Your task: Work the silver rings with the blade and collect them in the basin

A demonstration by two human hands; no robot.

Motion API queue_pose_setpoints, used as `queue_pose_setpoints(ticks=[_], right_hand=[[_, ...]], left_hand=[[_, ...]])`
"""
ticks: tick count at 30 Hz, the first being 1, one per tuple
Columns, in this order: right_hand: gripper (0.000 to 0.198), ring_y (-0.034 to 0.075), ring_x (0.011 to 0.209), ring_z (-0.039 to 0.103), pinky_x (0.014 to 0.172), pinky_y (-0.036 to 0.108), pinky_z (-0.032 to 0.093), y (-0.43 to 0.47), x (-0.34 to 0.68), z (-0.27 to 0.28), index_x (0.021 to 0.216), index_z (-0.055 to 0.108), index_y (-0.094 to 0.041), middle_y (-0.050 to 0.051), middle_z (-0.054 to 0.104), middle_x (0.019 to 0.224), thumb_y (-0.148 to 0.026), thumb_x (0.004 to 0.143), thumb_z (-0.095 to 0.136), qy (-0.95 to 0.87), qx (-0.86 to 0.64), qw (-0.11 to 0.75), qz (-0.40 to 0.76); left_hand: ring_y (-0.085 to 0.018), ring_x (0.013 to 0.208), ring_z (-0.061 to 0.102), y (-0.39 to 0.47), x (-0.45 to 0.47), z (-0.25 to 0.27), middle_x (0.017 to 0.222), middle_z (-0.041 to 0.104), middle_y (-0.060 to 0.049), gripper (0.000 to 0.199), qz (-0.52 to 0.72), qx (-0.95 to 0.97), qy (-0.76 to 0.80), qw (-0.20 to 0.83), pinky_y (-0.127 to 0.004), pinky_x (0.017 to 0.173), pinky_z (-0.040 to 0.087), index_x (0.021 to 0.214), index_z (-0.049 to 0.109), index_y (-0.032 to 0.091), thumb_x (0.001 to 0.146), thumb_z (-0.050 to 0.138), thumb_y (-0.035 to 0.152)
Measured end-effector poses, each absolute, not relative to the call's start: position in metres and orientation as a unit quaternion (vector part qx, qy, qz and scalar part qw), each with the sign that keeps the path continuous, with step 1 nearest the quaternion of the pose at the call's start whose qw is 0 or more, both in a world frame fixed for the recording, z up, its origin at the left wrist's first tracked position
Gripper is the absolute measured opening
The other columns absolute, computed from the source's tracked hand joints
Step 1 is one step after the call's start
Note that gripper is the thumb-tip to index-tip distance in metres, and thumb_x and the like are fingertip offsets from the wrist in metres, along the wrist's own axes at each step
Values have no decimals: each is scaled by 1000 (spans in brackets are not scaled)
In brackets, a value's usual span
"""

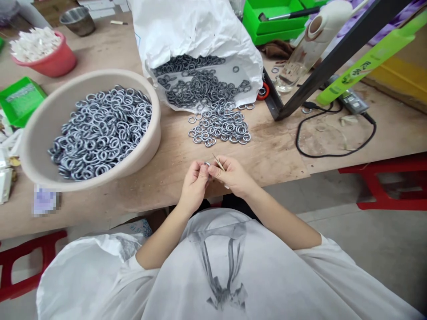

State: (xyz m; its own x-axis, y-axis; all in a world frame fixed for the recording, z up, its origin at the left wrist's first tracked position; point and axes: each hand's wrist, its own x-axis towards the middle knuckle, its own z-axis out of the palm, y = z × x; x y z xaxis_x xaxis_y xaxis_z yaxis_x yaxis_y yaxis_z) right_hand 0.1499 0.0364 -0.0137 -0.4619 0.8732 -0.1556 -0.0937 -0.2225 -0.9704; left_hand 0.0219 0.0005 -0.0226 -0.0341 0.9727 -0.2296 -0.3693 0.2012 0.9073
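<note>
At the table's front edge, my left hand (195, 184) pinches a small grey metal ring (207, 164) between thumb and fingers. My right hand (235, 175) is closed round a thin pointed tool (219, 162), its tip showing above the fingers. The right thumb meets the ring too, so both hands come together at it. Just beyond them lies a loose pile of rings (222, 126), spilling from the mouth of a white sack (196, 26) with more rings inside. To the left stands a large beige basin (151, 129) heaped with similar rings (106, 129).
A red bowl of white pieces (53, 55), a metal bowl (78, 21) and a green tray (22, 102) sit at left. On the right are a dark metal bar (327, 66), a clear bottle (296, 58), a green strip (365, 66) and a black cable (336, 154).
</note>
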Motion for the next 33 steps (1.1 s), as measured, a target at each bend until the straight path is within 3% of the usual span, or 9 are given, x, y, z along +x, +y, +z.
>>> queue_pose_setpoints(ticks=[4, 10, 19, 23, 25, 27, 29, 33], right_hand=[[58, 11, 58, 45, 56, 25, 39, 32, 152, -18, 75, 48, -22, -6, 50, 63, -75, 69, 70, -545, -439, 409, 586], [51, 11, 61, 40, 59, 28, 28, 24, 170, -8, 67, 42, -21, -3, 42, 64, -59, 100, 36, -757, -388, 358, 384], [49, 12, 57, 38, 58, 28, 25, 20, 171, -1, 65, 41, -21, -2, 46, 62, -53, 101, 36, -823, -362, 308, 310], [50, 14, 57, 42, 57, 28, 25, 43, 178, -11, 65, 47, -21, -1, 48, 59, -55, 101, 36, -793, -463, 269, 292], [45, 17, 65, 51, 60, 29, 27, 61, 177, -16, 74, 57, -20, 2, 59, 69, -53, 100, 41, -784, -518, 232, 253], [32, 22, 81, 60, 64, 29, 31, 78, 171, -18, 97, 65, -21, 7, 70, 94, -49, 98, 50, -793, -540, 195, 206], [31, 25, 93, 63, 68, 30, 35, 92, 160, -18, 118, 63, -22, 10, 69, 115, -42, 95, 57, -807, -550, 144, 161], [27, 28, 94, 64, 70, 33, 39, 109, 144, -16, 117, 64, -18, 16, 67, 118, -31, 94, 59, -813, -566, 64, 121]], left_hand=[[-5, 46, 32, -2, 23, -18, 56, 39, 7, 46, 537, 305, 439, 653, -15, 41, 25, 73, 50, 18, 77, 74, 57], [-4, 43, 23, -1, 15, -11, 52, 33, 8, 45, 528, 278, 413, 688, -14, 39, 21, 72, 54, 17, 74, 78, 55], [-3, 43, 21, -6, 13, -9, 52, 32, 8, 45, 494, 275, 400, 721, -15, 39, 19, 67, 51, 17, 73, 79, 51], [-3, 40, 26, -17, 10, -10, 49, 36, 6, 45, 410, 334, 355, 771, -17, 39, 20, 66, 54, 15, 78, 75, 53], [-4, 39, 31, -21, 7, -10, 48, 40, 5, 44, 404, 340, 357, 770, -18, 40, 24, 68, 56, 15, 80, 73, 54], [-5, 39, 38, -20, 4, -10, 49, 49, 3, 42, 428, 330, 378, 752, -18, 40, 28, 70, 57, 15, 80, 73, 54], [-6, 39, 44, -15, -1, -9, 54, 59, 0, 39, 446, 318, 399, 736, -18, 40, 31, 79, 61, 15, 79, 75, 52], [-7, 44, 51, -2, -13, -10, 66, 67, 0, 40, 494, 256, 429, 712, -17, 41, 38, 99, 65, 17, 73, 82, 42]])
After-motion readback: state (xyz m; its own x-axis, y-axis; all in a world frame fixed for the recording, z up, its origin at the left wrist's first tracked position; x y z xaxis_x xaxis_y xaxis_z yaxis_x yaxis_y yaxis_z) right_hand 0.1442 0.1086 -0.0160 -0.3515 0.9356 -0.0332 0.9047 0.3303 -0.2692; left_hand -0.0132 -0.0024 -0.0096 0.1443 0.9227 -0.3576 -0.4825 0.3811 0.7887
